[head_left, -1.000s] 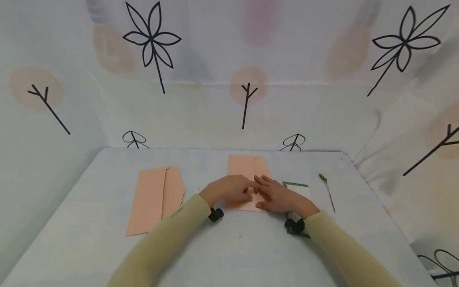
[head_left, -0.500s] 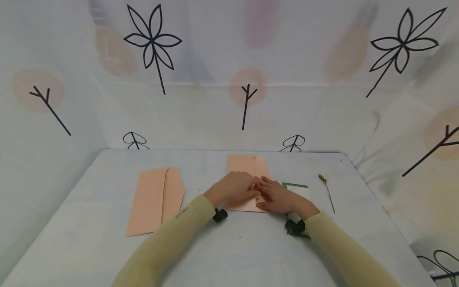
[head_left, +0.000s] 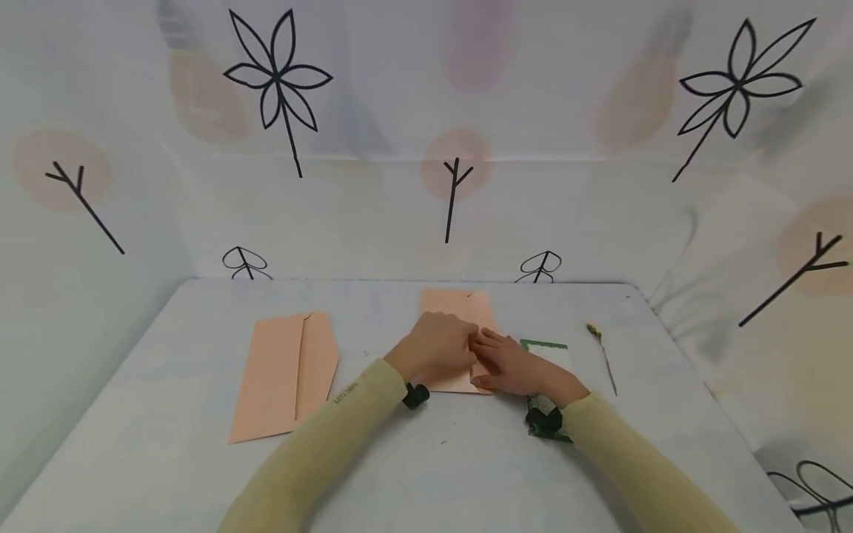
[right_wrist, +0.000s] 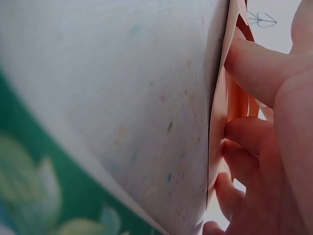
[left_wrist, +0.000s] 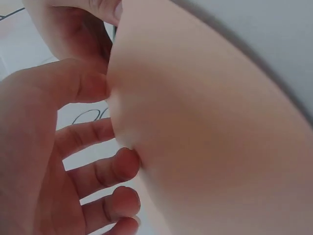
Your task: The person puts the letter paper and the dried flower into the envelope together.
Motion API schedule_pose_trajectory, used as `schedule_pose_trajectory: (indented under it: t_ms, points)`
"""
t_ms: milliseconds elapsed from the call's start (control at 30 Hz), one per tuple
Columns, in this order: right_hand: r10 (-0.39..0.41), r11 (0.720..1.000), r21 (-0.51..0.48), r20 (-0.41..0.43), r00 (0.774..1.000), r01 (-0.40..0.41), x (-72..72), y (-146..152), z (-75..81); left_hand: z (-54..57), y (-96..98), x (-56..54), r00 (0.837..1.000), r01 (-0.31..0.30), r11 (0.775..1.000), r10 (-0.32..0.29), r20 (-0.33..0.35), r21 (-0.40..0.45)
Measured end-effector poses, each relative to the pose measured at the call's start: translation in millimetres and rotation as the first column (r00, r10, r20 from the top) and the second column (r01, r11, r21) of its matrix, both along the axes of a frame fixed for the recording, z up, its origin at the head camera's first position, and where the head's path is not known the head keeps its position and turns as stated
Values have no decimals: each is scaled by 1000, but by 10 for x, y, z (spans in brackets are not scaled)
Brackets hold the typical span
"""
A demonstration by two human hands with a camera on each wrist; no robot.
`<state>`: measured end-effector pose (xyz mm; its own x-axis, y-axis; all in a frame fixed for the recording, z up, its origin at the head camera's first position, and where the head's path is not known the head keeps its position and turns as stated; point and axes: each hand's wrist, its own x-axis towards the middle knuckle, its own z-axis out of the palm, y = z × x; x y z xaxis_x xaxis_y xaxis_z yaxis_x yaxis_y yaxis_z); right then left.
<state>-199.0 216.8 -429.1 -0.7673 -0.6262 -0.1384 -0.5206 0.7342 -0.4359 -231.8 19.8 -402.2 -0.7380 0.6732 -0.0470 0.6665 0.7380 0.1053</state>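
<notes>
In the head view a peach envelope [head_left: 446, 301] lies at the back middle of the table, with both hands over its right half. My left hand [head_left: 440, 344] is curled over the flap line. In the left wrist view, its thumb and index finger pinch the paper edge of the envelope [left_wrist: 195, 112], and the other fingers are bent against it. My right hand [head_left: 513, 368] presses on the flap side with fingers spread, its fingertips close to the left hand's. The right wrist view shows the flap slightly raised, with a gap under it. The left fingertips are partly hidden from above.
A second peach envelope [head_left: 276, 370] lies to the left. Under the right wrist is a white card with a green border [head_left: 545, 344]. A dried yellow flower on a thin stem [head_left: 603, 354] lies at the right. A patterned cloth backdrop [head_left: 373, 215] rises behind the white table [head_left: 413, 474].
My left hand has moved slightly up and right, and its once extended index finger is now bent in at the flap. The right hand stays nearly still on the envelope.
</notes>
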Motion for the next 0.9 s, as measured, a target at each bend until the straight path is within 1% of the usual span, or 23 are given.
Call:
schedule_pose_trajectory:
  t_ms: [100,167,233,300,400,467,533,600,700,900]
  points:
    - [-4,1000,9,-4,1000,4,-6,-15,-2,1,-39,-6,1000,17,1000,-17,-5,-2]
    - [-4,1000,6,-5,1000,4,-5,-28,0,-25,-67,-22,999,30,999,-30,20,17]
    - [-1,1000,2,-6,1000,1,-7,-41,3,-70,-100,-51,997,34,999,-36,69,40]
    - [-1,1000,-2,-6,1000,1,-9,-56,10,-128,-130,-90,989,24,997,-34,141,76]
    - [-8,1000,3,-3,1000,8,-12,-62,23,-209,-159,-151,970,5,991,-37,241,130]
    - [-12,1000,14,-13,1000,12,-11,-53,29,-248,-160,-184,957,-5,986,-43,285,164]
    - [-26,999,38,-18,1000,26,-11,-34,36,-273,-151,-209,950,-2,983,-55,307,182]
    - [-33,998,50,-32,999,35,-11,-17,44,-278,-134,-222,946,1,982,-62,317,190]
    - [-42,998,48,-46,998,45,-15,2,62,-267,-115,-221,944,-3,983,-57,325,181]
    - [-46,998,-37,-64,997,44,-4,62,81,-233,-119,-193,937,-33,989,-20,349,145]
